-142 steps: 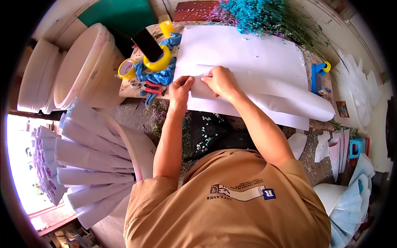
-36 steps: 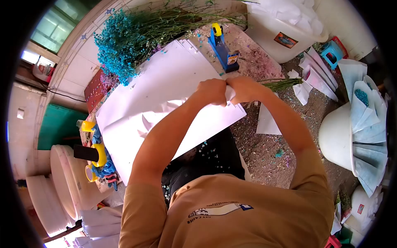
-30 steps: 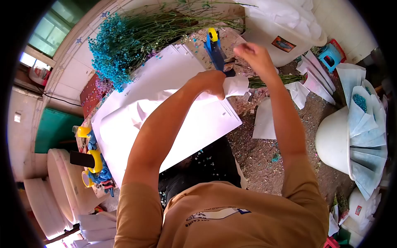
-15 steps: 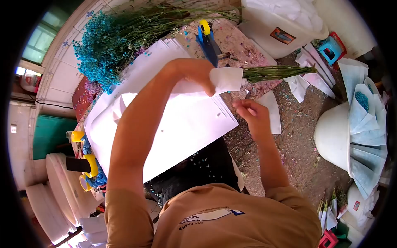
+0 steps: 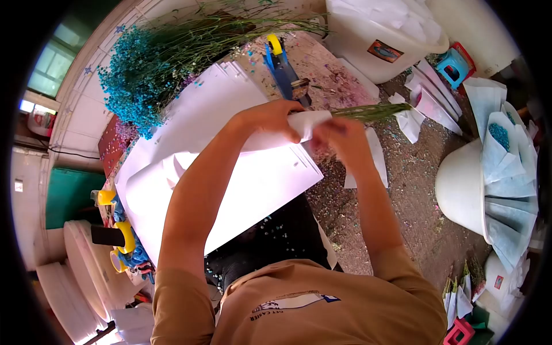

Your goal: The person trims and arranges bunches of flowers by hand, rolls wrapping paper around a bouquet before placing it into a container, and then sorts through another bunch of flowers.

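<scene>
My left hand (image 5: 275, 119) is closed around a white paper wrap (image 5: 310, 123), which is rolled about a bunch of flowers. Green stems (image 5: 374, 111) stick out of the wrap to the right, while the flower heads are hidden. At the wrap's right end is my right hand (image 5: 340, 141); its fingers are smeared by motion, so their grip is unclear. Beneath both arms lies a stack of white paper sheets (image 5: 241, 190), its upper sheet curled at the left. Just beyond my left hand stands a blue tape dispenser (image 5: 279, 72) with a yellow roll.
Loose blue flowers (image 5: 129, 80) with long stems lie at the table's back left. A white tub (image 5: 460, 187) on the right holds wrapped bouquets (image 5: 506, 172). Another white tub (image 5: 368, 52) stands at the back. A phone (image 5: 107, 234) and tape rolls (image 5: 125, 237) sit at the left edge.
My right hand has moved up and left to the paper wrap. The wrapped bunch has shifted slightly down and left, still in my left hand, and its stems now look blurred.
</scene>
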{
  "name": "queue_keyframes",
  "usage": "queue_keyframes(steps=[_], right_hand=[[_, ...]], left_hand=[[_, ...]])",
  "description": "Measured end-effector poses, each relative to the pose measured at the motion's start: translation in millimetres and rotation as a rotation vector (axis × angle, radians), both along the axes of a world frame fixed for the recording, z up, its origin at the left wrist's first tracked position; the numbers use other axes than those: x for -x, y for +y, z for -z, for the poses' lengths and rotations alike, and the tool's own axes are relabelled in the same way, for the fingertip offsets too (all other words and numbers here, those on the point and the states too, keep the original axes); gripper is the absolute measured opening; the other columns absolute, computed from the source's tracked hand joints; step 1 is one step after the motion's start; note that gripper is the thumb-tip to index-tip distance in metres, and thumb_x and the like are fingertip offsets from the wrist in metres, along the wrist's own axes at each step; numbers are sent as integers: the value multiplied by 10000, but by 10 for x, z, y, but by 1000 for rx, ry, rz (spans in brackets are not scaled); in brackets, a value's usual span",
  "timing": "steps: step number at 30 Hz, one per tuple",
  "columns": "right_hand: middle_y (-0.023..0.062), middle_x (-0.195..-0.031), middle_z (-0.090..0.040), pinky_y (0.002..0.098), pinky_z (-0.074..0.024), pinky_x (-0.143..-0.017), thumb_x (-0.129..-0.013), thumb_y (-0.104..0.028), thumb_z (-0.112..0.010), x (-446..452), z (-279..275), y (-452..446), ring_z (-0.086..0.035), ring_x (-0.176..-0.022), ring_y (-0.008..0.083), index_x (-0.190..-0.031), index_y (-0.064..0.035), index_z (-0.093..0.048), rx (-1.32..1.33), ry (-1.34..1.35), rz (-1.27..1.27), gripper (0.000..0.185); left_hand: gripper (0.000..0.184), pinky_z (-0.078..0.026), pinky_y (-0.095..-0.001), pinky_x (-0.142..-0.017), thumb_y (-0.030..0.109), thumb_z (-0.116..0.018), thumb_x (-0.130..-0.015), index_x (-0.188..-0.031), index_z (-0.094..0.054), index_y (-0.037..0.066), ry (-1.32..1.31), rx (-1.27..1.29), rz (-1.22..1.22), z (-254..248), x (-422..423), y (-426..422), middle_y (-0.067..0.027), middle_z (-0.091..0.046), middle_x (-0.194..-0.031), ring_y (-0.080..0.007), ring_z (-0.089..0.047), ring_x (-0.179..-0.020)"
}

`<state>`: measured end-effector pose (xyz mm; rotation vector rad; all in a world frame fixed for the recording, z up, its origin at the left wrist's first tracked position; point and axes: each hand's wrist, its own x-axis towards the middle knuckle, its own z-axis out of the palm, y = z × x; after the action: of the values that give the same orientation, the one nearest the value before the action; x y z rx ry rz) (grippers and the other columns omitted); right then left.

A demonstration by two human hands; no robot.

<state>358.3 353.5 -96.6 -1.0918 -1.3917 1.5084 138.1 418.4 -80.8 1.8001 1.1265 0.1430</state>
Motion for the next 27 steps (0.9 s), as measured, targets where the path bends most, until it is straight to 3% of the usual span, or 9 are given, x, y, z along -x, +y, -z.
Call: queue_keyframes(steps=[3,9,11,14,19,22,23,25,27], right_hand=[[81,-749,-712,279,-511,-639,-896,-168,-718,172,82,629,-655,-693,141,-939,41,-736,-359,-57,230,214],[131,-876,-750,340,-549,-767,-807,-222,-784,414,155,1083,-712,-810,209,-1031,-17,-752,23,-325,-95,306],[128,-931,-753,376,-552,-803,-788,-269,-800,427,-138,888,-722,-878,272,-1042,-91,-764,-216,-887,-188,313],[130,-959,-742,418,-550,-799,-789,-288,-790,358,-265,630,-711,-887,310,-1043,-134,-758,-443,-1017,-83,298],[196,-884,-695,445,-497,-780,-762,-216,-774,25,-429,220,-676,-858,366,-1003,4,-692,-416,-618,-475,336],[220,-920,-682,466,-506,-900,-618,-207,-839,177,-584,-242,-654,-948,407,-1053,0,-662,-1164,-1084,-487,514],[220,-920,-682,466,-506,-900,-618,-207,-839,162,-478,-273,-654,-948,407,-1053,0,-662,-1185,-1056,-513,514],[218,-966,-693,460,-527,-885,-601,-245,-867,154,-353,-292,-657,-935,435,-1081,0,-663,-595,-1151,-662,577],[220,-1003,-698,456,-533,-878,-599,-262,-874,265,-441,-388,-663,-946,436,-1153,0,-640,-579,-1172,-791,656]], left_hand=[[742,-521,-367,-874,185,-851,-575,-1247,-600,-2,-11,-100,-55,160,-4,-12,-170,-689,-1112,-293,-667,-997],[747,-468,-370,-1001,102,-758,-639,-1347,-540,11,-82,-95,-81,-68,-22,-152,-197,-655,-1220,-304,-628,-1125],[732,-477,-373,-994,110,-770,-629,-1323,-561,6,58,-9,-59,-124,-70,-200,-209,-645,-1238,-316,-637,-1110],[749,-510,-427,-947,141,-777,-635,-1327,-535,-10,154,-177,-89,-14,-110,-359,-245,-662,-1164,-370,-645,-1085],[855,-508,-506,-892,173,-780,-703,-1411,-342,-20,167,-485,-271,-115,-257,-921,-237,-700,-1017,-438,-678,-947],[838,-507,-507,-861,181,-752,-758,-1440,-307,-19,101,-563,-251,-276,-307,-1333,-220,-712,-911,-429,-697,-866],[853,-505,-498,-861,184,-750,-763,-1452,-294,-26,133,-600,-242,-259,-358,-1446,-222,-712,-894,-414,-703,-875],[883,-485,-458,-900,191,-755,-758,-1461,-277,-50,191,-586,-233,-179,-377,-1663,-204,-712,-879,-382,-706,-870],[733,-457,-424,-945,180,-732,-783,-1408,-412,-35,144,-702,-282,-84,-286,-1917,-164,-701,-934,-323,-677,-947]])
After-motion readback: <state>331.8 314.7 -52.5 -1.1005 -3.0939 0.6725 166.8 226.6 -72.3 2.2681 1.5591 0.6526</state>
